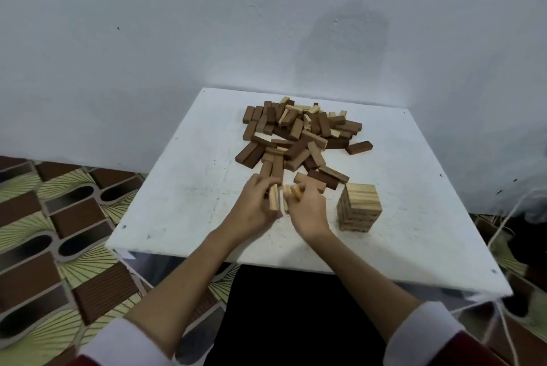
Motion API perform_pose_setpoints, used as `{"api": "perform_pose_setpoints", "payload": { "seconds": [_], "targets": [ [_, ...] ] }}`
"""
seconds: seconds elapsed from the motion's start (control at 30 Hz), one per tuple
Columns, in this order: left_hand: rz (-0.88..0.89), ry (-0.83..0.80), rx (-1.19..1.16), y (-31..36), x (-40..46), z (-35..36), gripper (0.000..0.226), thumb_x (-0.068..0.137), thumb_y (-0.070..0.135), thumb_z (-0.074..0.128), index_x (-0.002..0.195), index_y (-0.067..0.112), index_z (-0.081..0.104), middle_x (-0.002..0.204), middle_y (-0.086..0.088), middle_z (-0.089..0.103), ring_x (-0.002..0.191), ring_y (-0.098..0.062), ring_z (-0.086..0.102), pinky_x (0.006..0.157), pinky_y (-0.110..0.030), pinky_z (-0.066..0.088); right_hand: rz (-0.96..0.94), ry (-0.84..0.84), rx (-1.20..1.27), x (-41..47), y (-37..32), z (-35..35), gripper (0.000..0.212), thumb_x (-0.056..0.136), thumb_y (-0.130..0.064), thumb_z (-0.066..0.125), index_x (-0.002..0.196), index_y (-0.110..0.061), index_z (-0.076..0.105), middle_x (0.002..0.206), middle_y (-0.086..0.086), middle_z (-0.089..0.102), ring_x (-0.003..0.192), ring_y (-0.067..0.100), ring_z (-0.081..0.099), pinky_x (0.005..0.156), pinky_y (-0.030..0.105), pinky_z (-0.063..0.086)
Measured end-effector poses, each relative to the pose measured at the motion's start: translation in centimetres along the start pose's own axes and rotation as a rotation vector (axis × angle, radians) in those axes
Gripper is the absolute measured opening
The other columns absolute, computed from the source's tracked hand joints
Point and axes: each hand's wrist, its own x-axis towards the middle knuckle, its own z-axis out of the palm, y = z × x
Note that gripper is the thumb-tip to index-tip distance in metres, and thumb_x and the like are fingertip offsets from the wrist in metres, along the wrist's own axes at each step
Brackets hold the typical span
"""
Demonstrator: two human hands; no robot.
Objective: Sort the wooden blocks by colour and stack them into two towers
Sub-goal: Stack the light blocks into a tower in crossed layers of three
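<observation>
Left hand [257, 202] grips 1 pale block [273, 199]; right hand [306, 207] pinches others. Gathering pale blocks; next likely laying them squarely on the pale tower [359, 207].

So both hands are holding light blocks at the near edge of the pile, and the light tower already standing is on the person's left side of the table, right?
Not quite. The head view shows the light tower on the person's right side of the table, beside the right hand. The rest holds: the left hand grips a light block, the right hand holds light blocks too, at the near edge of the pile.
</observation>
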Motion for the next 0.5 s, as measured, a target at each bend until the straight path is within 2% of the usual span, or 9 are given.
{"api": "perform_pose_setpoints", "payload": {
  "seconds": [0.1,0.13,0.17,0.2,0.23,0.3,0.4,0.5],
  "targets": [
    [-0.033,0.0,0.074,-1.0,-0.5,0.1,0.058,0.072,0.028,0.079,0.124,0.023,0.055,0.112,0.007,0.036,0.108,-0.007,0.032,0.091,-0.023,0.033,-0.049,0.027,-0.102,-0.5,1.0,0.9,0.015,0.095,-0.019,0.05,0.081,-0.015,0.046,0.084,0.004,0.054,0.081,0.024,0.052,0.07,0.035,0.042],
    [-0.048,-0.013,0.087,-1.1,-0.6,0.2,0.058,0.073,0.032,0.078,0.126,0.023,0.055,0.114,0.006,0.036,0.109,-0.008,0.03,0.094,-0.027,0.034,-0.066,0.047,-0.111,-0.5,1.1,1.1,0.012,0.095,-0.019,0.048,0.084,-0.014,0.047,0.089,0.005,0.054,0.084,0.023,0.052,0.071,0.035,0.042],
    [-0.056,-0.027,0.104,-1.2,-0.6,0.2,0.06,0.074,0.035,0.077,0.128,0.024,0.054,0.114,0.006,0.037,0.11,-0.01,0.03,0.095,-0.031,0.034,-0.067,0.066,-0.082,-0.5,1.0,1.2,0.006,0.095,-0.018,0.047,0.092,-0.013,0.048,0.099,0.005,0.051,0.089,0.022,0.051,0.075,0.037,0.044],
    [-0.055,-0.036,0.123,-1.1,-0.7,0.3,0.061,0.075,0.038,0.076,0.13,0.024,0.054,0.113,0.006,0.037,0.111,-0.012,0.031,0.096,-0.033,0.034,-0.051,0.085,-0.032,-0.4,0.9,1.1,0.009,0.095,-0.017,0.047,0.102,-0.011,0.047,0.107,0.004,0.045,0.095,0.021,0.05,0.08,0.039,0.045],
    [-0.053,-0.036,0.134,-1.1,-0.8,0.3,0.061,0.076,0.039,0.076,0.13,0.023,0.053,0.112,0.006,0.038,0.111,-0.013,0.031,0.096,-0.034,0.034,-0.027,0.092,0.016,-0.4,0.8,1.1,0.017,0.094,-0.014,0.046,0.11,-0.009,0.042,0.111,0.002,0.038,0.098,0.02,0.047,0.084,0.04,0.046],
    [-0.053,-0.018,0.135,-1.1,-0.8,0.3,0.061,0.076,0.038,0.076,0.13,0.022,0.054,0.11,0.006,0.038,0.112,-0.014,0.031,0.097,-0.034,0.033,-0.021,0.095,0.057,-0.2,0.7,0.9,0.019,0.095,-0.009,0.043,0.112,-0.006,0.036,0.113,0.004,0.033,0.1,0.021,0.044,0.086,0.042,0.045],
    [-0.056,0.025,0.128,-1.1,-1.0,0.5,0.061,0.074,0.037,0.077,0.128,0.02,0.056,0.11,0.007,0.039,0.111,-0.014,0.032,0.097,-0.035,0.034,-0.036,0.099,0.039,-0.1,1.3,0.6,0.011,0.095,-0.009,0.04,0.107,-0.008,0.038,0.113,0.008,0.04,0.102,0.023,0.046,0.082,0.042,0.046],
    [-0.063,0.051,0.126,-0.9,-1.2,0.8,0.066,0.068,0.05,0.071,0.125,0.018,0.058,0.109,0.007,0.041,0.111,-0.015,0.034,0.096,-0.035,0.035,-0.055,0.055,-0.05,-0.1,1.6,0.4,0.005,0.096,-0.011,0.042,0.1,-0.011,0.04,0.107,0.007,0.043,0.094,0.023,0.049,0.076,0.04,0.045]
  ]
}}
